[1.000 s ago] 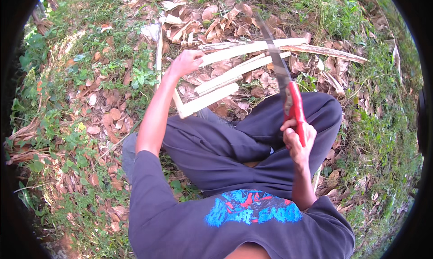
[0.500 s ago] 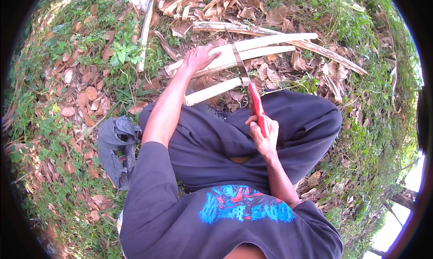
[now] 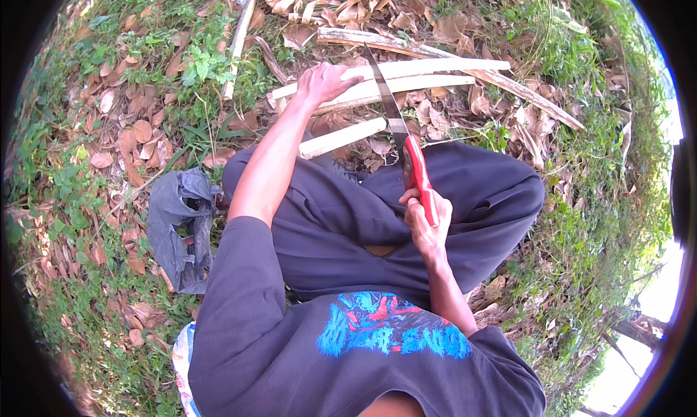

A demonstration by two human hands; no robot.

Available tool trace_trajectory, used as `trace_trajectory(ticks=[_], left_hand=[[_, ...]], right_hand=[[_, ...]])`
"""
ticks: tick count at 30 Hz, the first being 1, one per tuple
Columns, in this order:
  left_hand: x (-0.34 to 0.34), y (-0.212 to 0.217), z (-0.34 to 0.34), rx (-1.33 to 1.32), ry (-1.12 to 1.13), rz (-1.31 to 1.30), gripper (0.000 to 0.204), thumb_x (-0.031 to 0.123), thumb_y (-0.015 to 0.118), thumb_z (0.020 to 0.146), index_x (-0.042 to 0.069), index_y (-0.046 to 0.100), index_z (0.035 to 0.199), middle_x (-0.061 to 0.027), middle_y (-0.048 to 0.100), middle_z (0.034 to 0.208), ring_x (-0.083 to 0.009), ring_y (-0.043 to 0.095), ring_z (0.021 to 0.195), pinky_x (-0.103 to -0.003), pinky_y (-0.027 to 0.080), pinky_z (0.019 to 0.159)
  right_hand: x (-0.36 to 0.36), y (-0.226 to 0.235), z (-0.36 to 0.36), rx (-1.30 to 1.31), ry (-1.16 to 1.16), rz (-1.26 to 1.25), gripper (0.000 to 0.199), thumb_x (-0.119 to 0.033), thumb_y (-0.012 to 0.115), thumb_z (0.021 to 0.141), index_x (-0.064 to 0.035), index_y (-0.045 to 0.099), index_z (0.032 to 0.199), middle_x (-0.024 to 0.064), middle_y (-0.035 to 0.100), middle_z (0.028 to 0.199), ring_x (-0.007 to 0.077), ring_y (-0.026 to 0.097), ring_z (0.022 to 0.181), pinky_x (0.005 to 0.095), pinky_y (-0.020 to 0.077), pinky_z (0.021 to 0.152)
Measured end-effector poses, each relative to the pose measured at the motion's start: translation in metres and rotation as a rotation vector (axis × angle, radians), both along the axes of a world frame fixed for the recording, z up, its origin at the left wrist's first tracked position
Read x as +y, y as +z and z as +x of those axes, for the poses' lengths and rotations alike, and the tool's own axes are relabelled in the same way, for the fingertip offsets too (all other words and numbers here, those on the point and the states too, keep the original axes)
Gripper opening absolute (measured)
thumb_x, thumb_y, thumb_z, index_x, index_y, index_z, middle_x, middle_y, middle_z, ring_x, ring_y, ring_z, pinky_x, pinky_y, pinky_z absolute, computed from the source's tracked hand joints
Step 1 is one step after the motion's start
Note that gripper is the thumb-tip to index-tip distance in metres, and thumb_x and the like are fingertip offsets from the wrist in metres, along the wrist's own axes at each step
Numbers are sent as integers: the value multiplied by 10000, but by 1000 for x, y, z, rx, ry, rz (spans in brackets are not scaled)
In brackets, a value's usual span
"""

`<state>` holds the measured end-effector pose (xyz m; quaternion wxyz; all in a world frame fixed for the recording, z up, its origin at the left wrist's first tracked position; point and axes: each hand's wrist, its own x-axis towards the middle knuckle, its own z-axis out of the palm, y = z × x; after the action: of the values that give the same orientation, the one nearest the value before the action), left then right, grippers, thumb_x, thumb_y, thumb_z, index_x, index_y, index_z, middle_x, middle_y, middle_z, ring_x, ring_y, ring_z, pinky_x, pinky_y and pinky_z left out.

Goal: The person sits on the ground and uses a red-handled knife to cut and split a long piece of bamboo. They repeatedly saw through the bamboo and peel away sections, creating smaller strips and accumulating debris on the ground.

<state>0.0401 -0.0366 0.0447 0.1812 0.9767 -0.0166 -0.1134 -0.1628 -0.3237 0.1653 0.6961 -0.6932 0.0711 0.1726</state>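
My right hand [image 3: 428,217] is wrapped round the red handle of a handsaw [image 3: 417,163], held low in front of my lap. The saw's blade points away from me and lies across a long pale wood strip [image 3: 443,67]. To the left of the blade, my left hand [image 3: 323,84] is closed over this strip, pressing from above; its fingertips are partly hidden. A second pale strip [image 3: 435,82] runs alongside on the near side. Closer to my legs lies a short pale piece [image 3: 345,137], apart from both hands.
A rough bark-covered strip [image 3: 541,101] lies beyond, slanting down to the right. Another narrow strip [image 3: 241,43] lies at the far left. A dark plastic bag [image 3: 170,228] rests beside my left knee. Dry leaves [image 3: 363,7] and grass cover the ground round my crossed legs.
The saw has drawn back slightly toward me, its blade still across the strip. My left hand has shifted slightly away from me along the strip, its fingers more bunched.
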Motion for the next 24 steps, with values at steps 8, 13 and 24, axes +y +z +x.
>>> trace_trajectory(ticks=[8,13,24], left_hand=[[3,-14,-5,-19,20,-24,752,783,445,893,109,729,1067,-226,733,983,-382,719,961,-515,569,846],[6,-8,-2,20,49,-15,794,791,418,898,64,721,1001,-229,732,966,-372,725,937,-507,576,818],[12,-6,-1,50,51,-38,759,769,454,894,70,722,1018,-237,724,1025,-370,713,990,-502,556,880]], right_hand=[[1,-1,0,-76,32,-130,169,-27,523,895,31,655,807,-6,545,589,58,484,510,242,389,496],[6,15,-2,-52,6,-178,165,-22,516,880,35,645,794,10,551,603,69,498,533,255,409,527],[5,25,10,21,-37,-49,182,-15,502,881,37,657,803,-15,548,611,42,458,521,235,376,503]])
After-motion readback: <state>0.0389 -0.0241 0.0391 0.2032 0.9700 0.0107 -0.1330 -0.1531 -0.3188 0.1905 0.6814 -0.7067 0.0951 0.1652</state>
